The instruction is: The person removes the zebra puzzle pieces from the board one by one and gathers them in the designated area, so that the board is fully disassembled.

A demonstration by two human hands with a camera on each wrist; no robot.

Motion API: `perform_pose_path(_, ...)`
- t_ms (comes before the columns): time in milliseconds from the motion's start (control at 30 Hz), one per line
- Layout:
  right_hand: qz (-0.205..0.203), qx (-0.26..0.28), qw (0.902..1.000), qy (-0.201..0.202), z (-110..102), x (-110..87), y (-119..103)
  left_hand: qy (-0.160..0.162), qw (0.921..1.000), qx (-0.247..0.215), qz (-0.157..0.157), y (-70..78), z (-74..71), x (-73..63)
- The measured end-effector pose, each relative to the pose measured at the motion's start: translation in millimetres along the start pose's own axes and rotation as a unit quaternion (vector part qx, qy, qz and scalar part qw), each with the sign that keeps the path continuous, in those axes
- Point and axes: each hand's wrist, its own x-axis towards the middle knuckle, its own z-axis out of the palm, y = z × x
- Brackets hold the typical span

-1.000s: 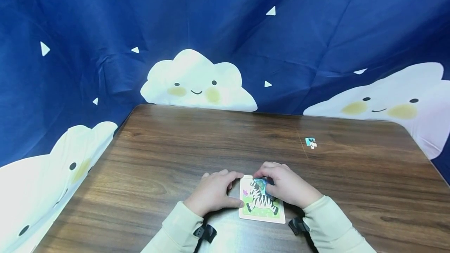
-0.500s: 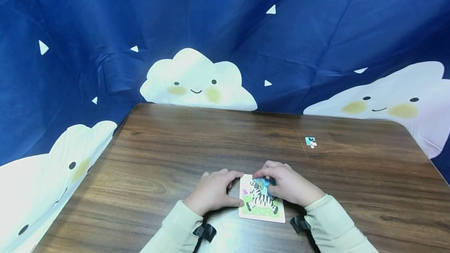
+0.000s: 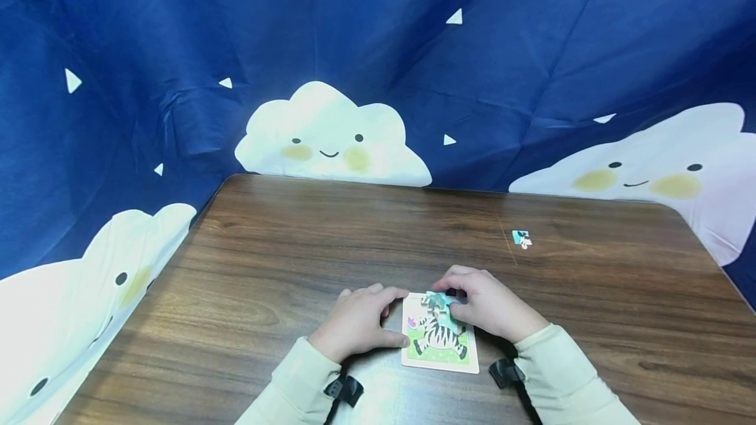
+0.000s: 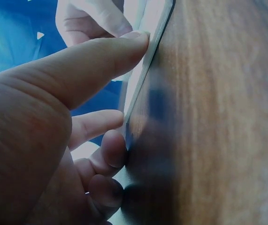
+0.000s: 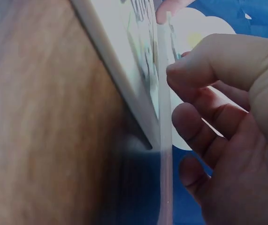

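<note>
A small zebra jigsaw puzzle in a pale, square-cornered tray [image 3: 440,367] lies flat on the table. My left hand [image 3: 357,323] rests beside its left edge, with thumb and index finger stretched out and touching the rim. In the left wrist view the thumb [image 4: 119,51] presses on the rim, while the other fingers bend loosely. Over the tray's upper right part, my right hand [image 3: 484,303] pinches a teal-and-green puzzle piece [image 3: 438,300], which overlaps the top rim. The fingers hide some of this piece.
Another small puzzle piece [image 3: 522,239], teal with black and white, lies farther back on the right of the brown wooden table [image 3: 331,235]. Behind the table hangs a blue cloth [image 3: 378,31] printed with smiling clouds.
My right hand has shifted slightly away from me, and the pinched puzzle piece has moved with it towards the tray's top rim. The left hand and tray stay put.
</note>
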Motion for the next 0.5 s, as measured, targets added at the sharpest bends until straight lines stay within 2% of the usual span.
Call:
perform_pose_path(100, 0.003, 0.014, 0.9998, 0.014, -1, -0.2, 5, 0.0, 1.0, 0.0, 0.001, 0.6, -0.4, 0.2)
perform_pose_path(267, 0.012, 0.007, 0.9991, 0.04, -4, -1.4, 13, -0.003, 1.0, -0.004, -0.001, 1.1, -0.9, 0.2)
perform_pose_path(500, 0.057, -0.002, 0.9944, 0.089, -14, -6.7, 31, -0.002, 1.0, 0.001, -0.003, 1.8, 0.1, -0.8)
